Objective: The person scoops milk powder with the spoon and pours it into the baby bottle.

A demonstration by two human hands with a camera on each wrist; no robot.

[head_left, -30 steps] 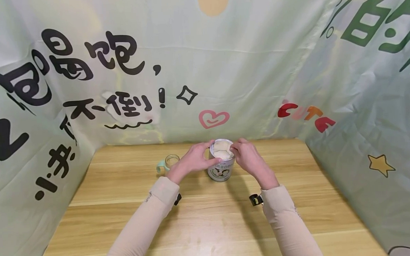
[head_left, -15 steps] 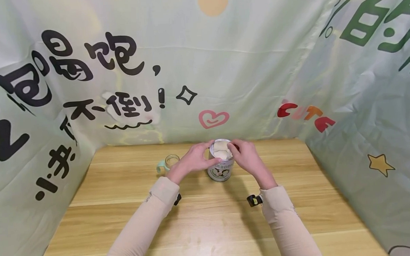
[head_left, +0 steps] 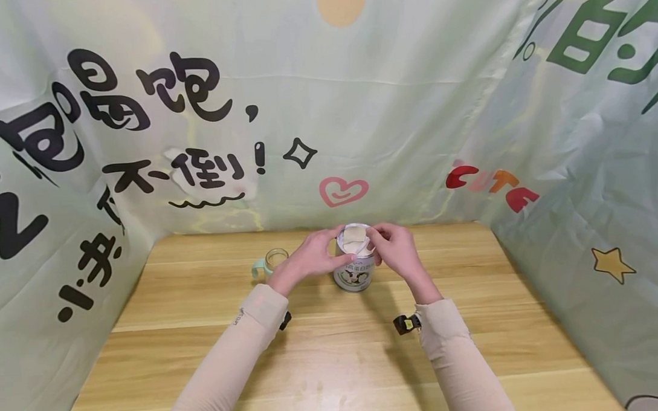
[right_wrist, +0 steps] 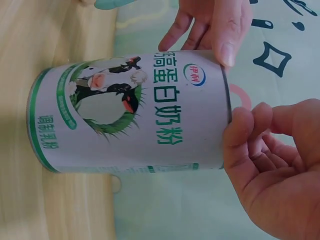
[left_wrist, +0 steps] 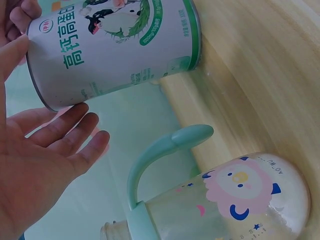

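Observation:
A white and green milk powder can (head_left: 354, 276) stands upright at the back of the table, its cream-coloured top (head_left: 354, 235) facing up. My left hand (head_left: 314, 254) holds its upper rim from the left, thumb across the front and fingers behind. In the right wrist view, the can's cow label (right_wrist: 112, 95) shows sideways. At the rim's right side is my right hand (head_left: 394, 245), with thumb and index finger pinched together. A thin pale piece (head_left: 361, 247) shows at the can's top beside these fingers; what it is cannot be made out, and the pinched part is hidden.
A clear bottle (left_wrist: 240, 200) with a mint handle (left_wrist: 160, 155) and a pink animal print stands left of the can, partly behind my left wrist. Printed cloth (head_left: 403, 136) encloses the wooden table (head_left: 334, 362) at the back and sides.
My right hand has shifted slightly along the can's rim, its wrist turning a little. Pale shapes at the can's top look different. The left hand and can stay in place.

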